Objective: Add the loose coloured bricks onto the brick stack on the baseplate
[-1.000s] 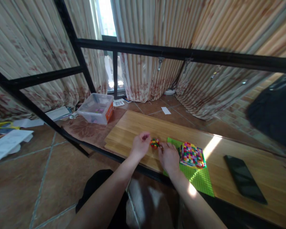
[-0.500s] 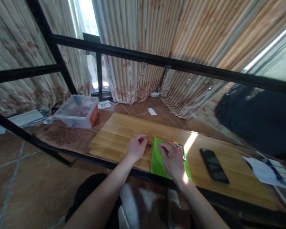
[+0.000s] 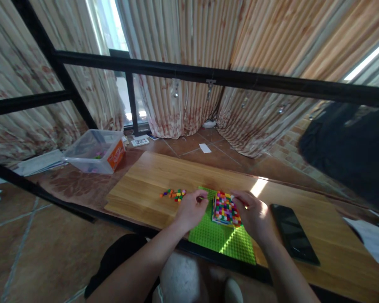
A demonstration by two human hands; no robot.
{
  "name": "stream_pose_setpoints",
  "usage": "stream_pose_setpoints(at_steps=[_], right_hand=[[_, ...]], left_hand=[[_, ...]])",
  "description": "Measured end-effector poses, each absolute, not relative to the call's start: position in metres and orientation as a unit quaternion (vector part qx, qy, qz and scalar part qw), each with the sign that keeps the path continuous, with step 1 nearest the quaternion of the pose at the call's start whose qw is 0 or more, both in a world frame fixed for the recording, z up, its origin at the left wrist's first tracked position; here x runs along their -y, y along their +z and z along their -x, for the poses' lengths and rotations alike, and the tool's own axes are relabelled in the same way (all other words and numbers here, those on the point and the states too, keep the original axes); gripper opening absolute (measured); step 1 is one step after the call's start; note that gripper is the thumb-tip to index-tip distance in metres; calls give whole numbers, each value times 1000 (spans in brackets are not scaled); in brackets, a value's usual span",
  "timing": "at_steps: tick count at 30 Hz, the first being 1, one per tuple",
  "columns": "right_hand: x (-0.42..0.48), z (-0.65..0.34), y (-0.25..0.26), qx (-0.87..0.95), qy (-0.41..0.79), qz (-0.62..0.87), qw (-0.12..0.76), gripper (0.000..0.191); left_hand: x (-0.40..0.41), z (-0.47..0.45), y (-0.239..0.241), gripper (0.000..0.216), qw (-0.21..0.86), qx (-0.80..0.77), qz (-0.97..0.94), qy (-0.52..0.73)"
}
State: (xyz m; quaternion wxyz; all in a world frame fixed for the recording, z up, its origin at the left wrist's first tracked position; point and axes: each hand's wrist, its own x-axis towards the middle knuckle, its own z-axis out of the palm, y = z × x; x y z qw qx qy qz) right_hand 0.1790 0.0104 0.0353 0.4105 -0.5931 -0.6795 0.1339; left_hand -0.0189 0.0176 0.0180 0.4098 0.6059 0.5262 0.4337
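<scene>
Before pleated curtains [image 3: 183, 105], a wooden counter [image 3: 139, 176] carries a block of multicoloured bricks [image 3: 224, 208], standing on a green baseplate [image 3: 213, 240]. Our right hand [image 3: 253, 212] is at the block's right side; we cannot tell whether its grip is closed. Our left hand [image 3: 192, 210] is above the baseplate's left edge, its grip slightly apart. Loose bricks [image 3: 178, 195] lie to its left, a dark phone [image 3: 293, 231] to our right, a clear box [image 3: 88, 162] past the counter's left end.
</scene>
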Motion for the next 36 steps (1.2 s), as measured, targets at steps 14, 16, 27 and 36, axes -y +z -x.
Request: stream_pose_setpoints(at_steps=[14,16,27,36], right_hand=[[-20,-171,35,720,134,586,346,35],[-20,-170,35,717,131,592,346,35],[-23,-176,22,719,99,584,363,37],[-18,-179,20,734,67,579,350,37]], left_hand=[[-14,-11,18,35,388,-551,-630,387],[-13,-10,18,36,386,-558,-637,366],[-10,-14,17,37,378,-529,-661,375],[-10,-14,13,35,367,-528,-665,379]])
